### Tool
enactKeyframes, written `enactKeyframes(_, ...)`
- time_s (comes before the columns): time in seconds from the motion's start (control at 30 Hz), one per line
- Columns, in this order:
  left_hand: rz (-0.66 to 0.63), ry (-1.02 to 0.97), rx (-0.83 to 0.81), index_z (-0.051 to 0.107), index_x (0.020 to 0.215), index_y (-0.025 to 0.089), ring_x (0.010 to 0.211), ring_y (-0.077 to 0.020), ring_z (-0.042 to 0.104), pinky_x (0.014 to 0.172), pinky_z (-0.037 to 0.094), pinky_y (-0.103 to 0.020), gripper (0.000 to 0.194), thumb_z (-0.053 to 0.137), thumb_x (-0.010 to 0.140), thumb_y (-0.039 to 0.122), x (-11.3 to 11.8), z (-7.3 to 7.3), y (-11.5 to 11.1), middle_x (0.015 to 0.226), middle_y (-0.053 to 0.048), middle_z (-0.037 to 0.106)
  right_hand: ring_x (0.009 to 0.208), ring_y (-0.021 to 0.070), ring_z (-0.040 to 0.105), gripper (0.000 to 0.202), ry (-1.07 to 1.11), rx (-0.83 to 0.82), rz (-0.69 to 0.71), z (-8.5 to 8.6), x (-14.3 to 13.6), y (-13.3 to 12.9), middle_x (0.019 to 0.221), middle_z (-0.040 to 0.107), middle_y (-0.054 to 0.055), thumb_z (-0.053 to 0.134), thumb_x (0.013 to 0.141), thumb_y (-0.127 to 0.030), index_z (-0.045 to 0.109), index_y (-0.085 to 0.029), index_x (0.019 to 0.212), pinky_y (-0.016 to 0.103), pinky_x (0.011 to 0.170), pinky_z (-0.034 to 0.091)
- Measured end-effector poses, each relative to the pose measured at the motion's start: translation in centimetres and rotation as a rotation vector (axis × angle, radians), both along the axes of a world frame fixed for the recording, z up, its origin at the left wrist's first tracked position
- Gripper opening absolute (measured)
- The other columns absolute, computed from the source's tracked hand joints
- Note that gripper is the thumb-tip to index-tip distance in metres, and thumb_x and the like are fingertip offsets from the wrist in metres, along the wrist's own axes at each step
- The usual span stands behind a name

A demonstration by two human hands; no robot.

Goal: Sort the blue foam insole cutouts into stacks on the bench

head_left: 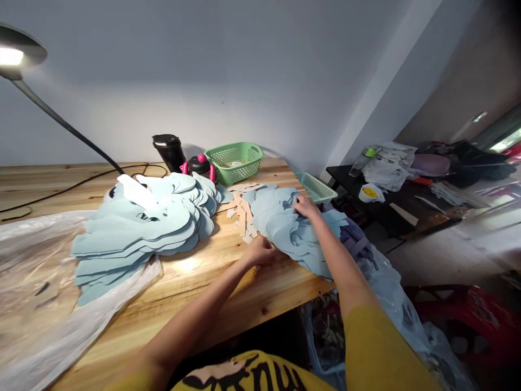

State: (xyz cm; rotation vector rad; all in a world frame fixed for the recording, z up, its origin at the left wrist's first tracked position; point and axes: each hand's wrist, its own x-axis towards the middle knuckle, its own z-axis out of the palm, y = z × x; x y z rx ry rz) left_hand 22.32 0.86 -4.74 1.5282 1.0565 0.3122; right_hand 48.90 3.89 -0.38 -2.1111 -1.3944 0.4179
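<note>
A pile of thin light blue cut-out pieces [277, 214] with curved edges lies at the right end of the wooden table. At its right side my right hand [306, 207] has its fingers closed on the edge of some of these pieces. My left hand [259, 251] rests by the pile's lower left edge with the fingers curled in; what they hold, if anything, is hidden. Peach and pale strips [243, 213] lie loose just left of the pile. Farther left, a larger fanned stack of light blue pieces [163, 220] has a white piece [136, 191] on top.
Behind stand a green basket [238, 165], a black tumbler [169, 152] and a black-and-pink object [199, 164]. A lamp [20, 54] leans in from the left, above plastic sheeting [36, 304]. Past the table's right edge are another basket [317, 188] and a red stool [476, 315].
</note>
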Motion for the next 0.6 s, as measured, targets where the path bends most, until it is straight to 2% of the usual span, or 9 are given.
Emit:
enactKeyframes(0.03, 0.053, 0.050, 0.112, 0.057, 0.070, 0.021, 0.096, -0.0357, 0.068, 0.080, 0.055, -0.040, 0.025, 0.078, 0.072, 0.035, -0.9, 0.1, 1.0, 0.071, -0.010, 0.065, 0.114, 0.0332, 0.063, 0.015, -0.039, 0.022, -0.050, -0.1, -0.2, -0.3, 0.108, 0.073, 0.013, 0.069, 0.087, -0.028, 0.073, -0.019, 0.098, 0.049, 0.102, 0.049)
enactKeyframes(0.1, 0.162, 0.141, 0.324, 0.058, 0.081, 0.021, 0.118, -0.0375, 0.060, 0.091, 0.051, -0.040, 0.016, 0.071, 0.077, 0.030, -2.3, 0.3, 3.2, 0.093, -0.015, 0.067, 0.124, 0.0393, 0.057, 0.022, -0.101, 0.096, -0.150, -0.2, -0.8, -1.0, 0.114, 0.072, 0.018, 0.064, 0.084, -0.024, 0.074, -0.018, 0.102, 0.052, 0.110, 0.041)
enactKeyframes(0.17, 0.225, 0.228, 0.483, 0.058, 0.094, 0.019, 0.130, -0.0392, 0.050, 0.098, 0.047, -0.042, 0.018, 0.067, 0.080, 0.027, -3.2, 0.4, 5.2, 0.113, -0.021, 0.063, 0.129, 0.0399, 0.053, 0.034, -0.150, 0.182, -0.198, 0.0, -1.4, -1.7, 0.123, 0.068, 0.020, 0.058, 0.082, -0.021, 0.072, -0.014, 0.113, 0.052, 0.114, 0.036)
enactKeyframes(0.23, 0.224, 0.309, 0.580, 0.059, 0.098, 0.015, 0.128, -0.0402, 0.051, 0.099, 0.045, -0.044, 0.020, 0.064, 0.081, 0.025, -3.6, 0.4, 6.8, 0.118, -0.025, 0.060, 0.128, 0.0363, 0.054, 0.040, -0.180, 0.257, -0.192, 0.5, -1.7, -2.5, 0.127, 0.066, 0.019, 0.053, 0.081, -0.018, 0.071, -0.013, 0.117, 0.049, 0.116, 0.037)
enactKeyframes(0.37, 0.148, 0.443, 0.667, 0.062, 0.089, 0.014, 0.107, -0.0386, 0.063, 0.091, 0.046, -0.043, 0.010, 0.054, 0.085, 0.018, -4.1, 0.8, 8.5, 0.103, -0.024, 0.067, 0.124, 0.0287, 0.058, 0.042, -0.215, 0.360, -0.176, 2.1, -1.5, -5.4, 0.127, 0.068, 0.014, 0.046, 0.083, -0.016, 0.070, -0.017, 0.118, 0.041, 0.113, 0.042)
enactKeyframes(0.5, 0.128, 0.526, 0.733, 0.064, 0.083, 0.014, 0.098, -0.0379, 0.068, 0.083, 0.048, -0.041, 0.016, 0.050, 0.089, 0.021, -5.9, 1.9, 9.0, 0.090, -0.021, 0.069, 0.115, 0.0257, 0.063, 0.037, -0.208, 0.458, -0.168, 2.7, -0.9, -10.9, 0.118, 0.071, 0.012, 0.043, 0.089, -0.022, 0.072, -0.019, 0.111, 0.036, 0.106, 0.048)
enactKeyframes(0.6, 0.208, 0.391, 0.849, 0.066, 0.096, 0.016, 0.095, -0.0317, 0.070, 0.083, 0.050, -0.038, 0.024, 0.044, 0.094, 0.024, -7.4, 2.4, 8.3, 0.095, -0.016, 0.073, 0.113, 0.0274, 0.064, 0.034, -0.180, 0.475, -0.235, 1.6, -0.6, -15.9, 0.117, 0.072, 0.012, 0.046, 0.090, -0.027, 0.073, -0.021, 0.109, 0.038, 0.102, 0.051)
